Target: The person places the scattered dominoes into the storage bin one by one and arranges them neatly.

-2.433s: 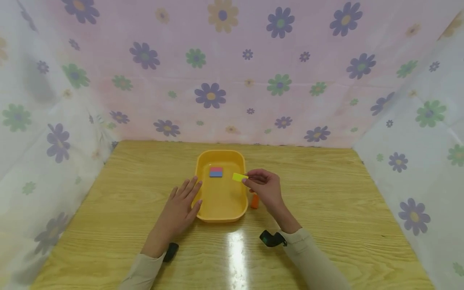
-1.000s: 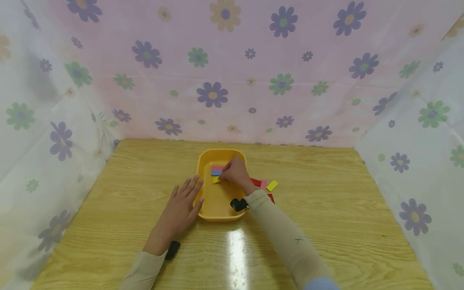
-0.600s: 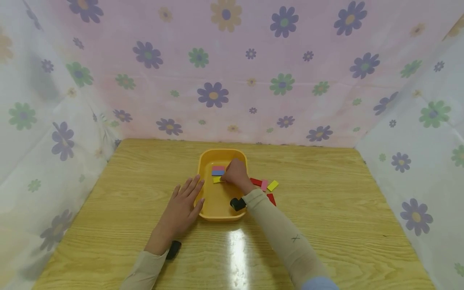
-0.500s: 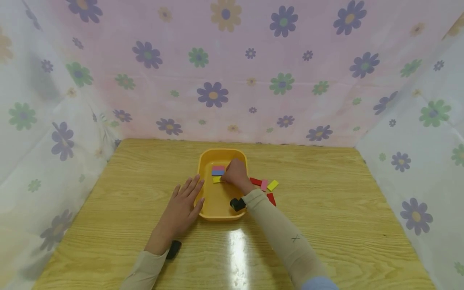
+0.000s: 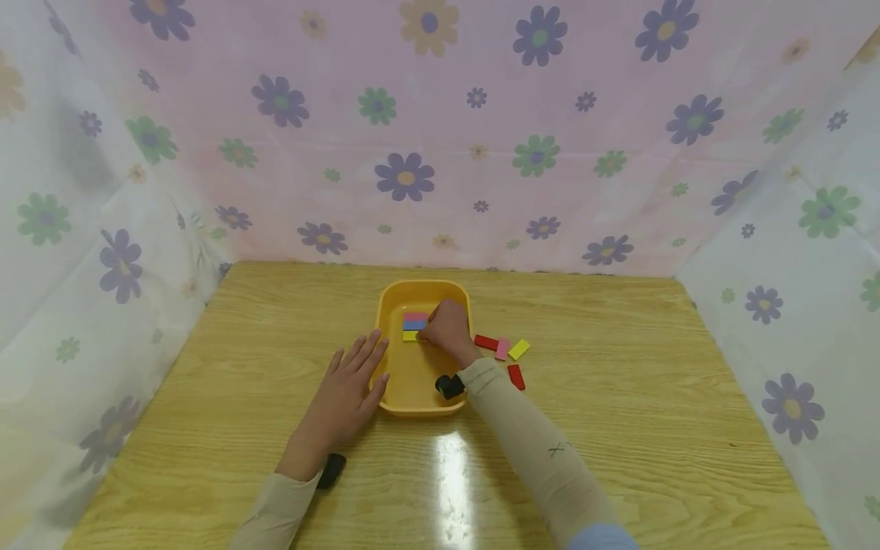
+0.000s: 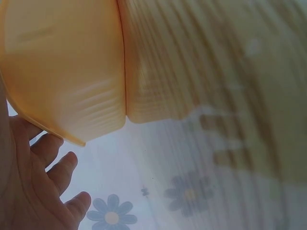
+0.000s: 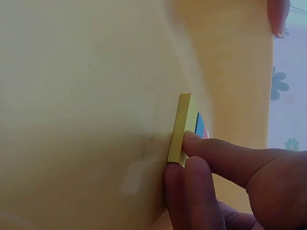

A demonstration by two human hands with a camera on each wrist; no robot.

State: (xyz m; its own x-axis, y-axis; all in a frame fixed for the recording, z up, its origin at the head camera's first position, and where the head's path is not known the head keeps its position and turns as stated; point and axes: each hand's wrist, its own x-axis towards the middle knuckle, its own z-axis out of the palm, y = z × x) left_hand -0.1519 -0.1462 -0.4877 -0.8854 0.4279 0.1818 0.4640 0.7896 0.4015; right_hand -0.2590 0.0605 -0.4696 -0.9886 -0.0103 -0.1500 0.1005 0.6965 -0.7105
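Observation:
A yellow plastic tray point(image 5: 412, 374) lies on the table. In it, a pink block point(image 5: 415, 316) and a blue block point(image 5: 414, 325) lie side by side, long edges together. Just below the blue one lies a flat yellow block point(image 5: 410, 336), its right end hidden by my right hand point(image 5: 448, 331). In the right wrist view, my thumb and fingers pinch the near end of this yellow block point(image 7: 181, 127). My left hand point(image 5: 347, 389) rests on the tray's left rim with straight, spread fingers; the left wrist view shows its fingers along the tray's rim point(image 6: 57, 132).
Right of the tray lie a red block point(image 5: 486, 342), a pink block point(image 5: 503, 349), another yellow block point(image 5: 519, 350) and a second red block point(image 5: 517, 376). A flowered cloth point(image 5: 440, 137) stands behind the wooden table point(image 5: 619, 428).
My right hand has carried the yellow block from above the tray's right rim, left and down into the tray. The block has since straightened and slid up to the blue one. My left hand stays put.

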